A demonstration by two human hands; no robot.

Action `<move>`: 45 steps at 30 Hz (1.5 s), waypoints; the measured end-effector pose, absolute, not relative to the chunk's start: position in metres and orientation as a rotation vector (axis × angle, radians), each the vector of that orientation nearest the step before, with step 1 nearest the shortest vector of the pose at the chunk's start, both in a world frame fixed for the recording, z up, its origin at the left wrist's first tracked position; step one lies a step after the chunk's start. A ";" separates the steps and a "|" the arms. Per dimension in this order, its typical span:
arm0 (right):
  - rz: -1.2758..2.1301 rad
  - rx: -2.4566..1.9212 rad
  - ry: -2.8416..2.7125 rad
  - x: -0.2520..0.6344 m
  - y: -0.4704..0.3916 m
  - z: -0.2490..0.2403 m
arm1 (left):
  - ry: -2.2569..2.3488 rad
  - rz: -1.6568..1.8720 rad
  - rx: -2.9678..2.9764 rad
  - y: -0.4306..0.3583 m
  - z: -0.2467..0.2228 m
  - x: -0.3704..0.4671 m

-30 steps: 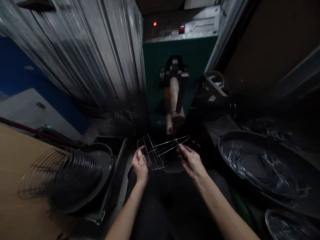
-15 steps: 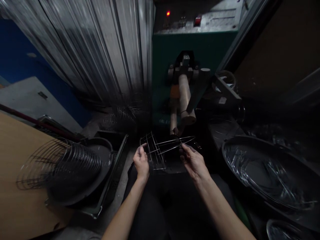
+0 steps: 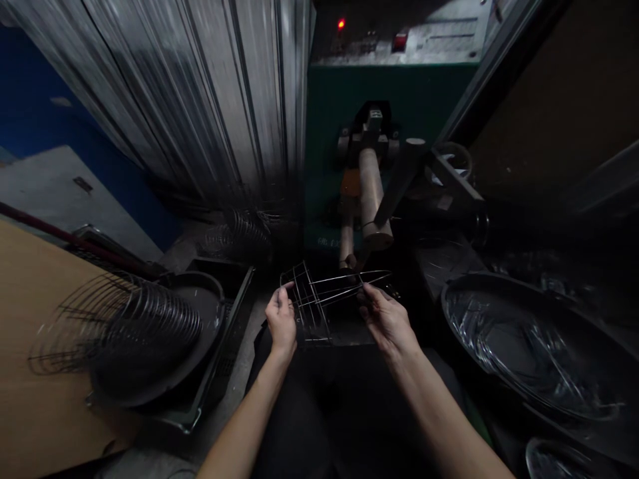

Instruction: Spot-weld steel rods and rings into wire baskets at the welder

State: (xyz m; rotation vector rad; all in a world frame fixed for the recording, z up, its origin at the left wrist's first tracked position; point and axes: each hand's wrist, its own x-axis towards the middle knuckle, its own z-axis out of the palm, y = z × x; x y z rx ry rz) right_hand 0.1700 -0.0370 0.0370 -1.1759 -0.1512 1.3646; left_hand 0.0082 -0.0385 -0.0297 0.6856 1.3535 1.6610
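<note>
Between my two hands is a thin metal wire frame [image 3: 313, 301], with a boxy rack-like part on the left and long looped wires running to the right. My left hand [image 3: 282, 322] pinches the frame's left edge between thumb and fingers. My right hand [image 3: 387, 316] grips the looped wires near their right end, with its fingers curled. The frame lies just below the lower electrode arm [image 3: 347, 243] of a welding machine; whether it touches the tip is too dark to tell. Above it the thick upper arm [image 3: 372, 196] points down toward me.
A black basin [image 3: 150, 389] with a row of wire rings [image 3: 164, 316] stands at left on a crate [image 3: 187, 420]. At right are a large basin [image 3: 456, 283] of loose wire pieces and a smaller bowl [image 3: 533, 456]. Behind rises the green machine body [image 3: 329, 120] with a lit red lamp [image 3: 341, 24].
The view has shifted slightly. Both hands keep their hold on the wire frame, which has tilted a little; the wires at its right end sit at a slightly different angle.
</note>
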 end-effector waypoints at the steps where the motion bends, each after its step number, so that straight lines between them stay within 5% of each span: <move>1: 1.362 -1.179 -0.150 0.170 -0.036 0.037 | 1.352 1.660 0.685 -0.038 -0.029 0.008; 31: 1.343 -1.249 -0.224 0.195 -0.073 0.032 | 1.277 1.696 0.594 -0.019 -0.015 0.003; 39: 1.199 -1.330 -1.194 0.166 -0.107 0.075 | 1.311 1.694 0.749 -0.046 -0.026 0.004; 45: 1.046 -1.435 -1.347 0.173 -0.064 0.071 | 1.326 1.451 1.368 -0.108 -0.055 0.004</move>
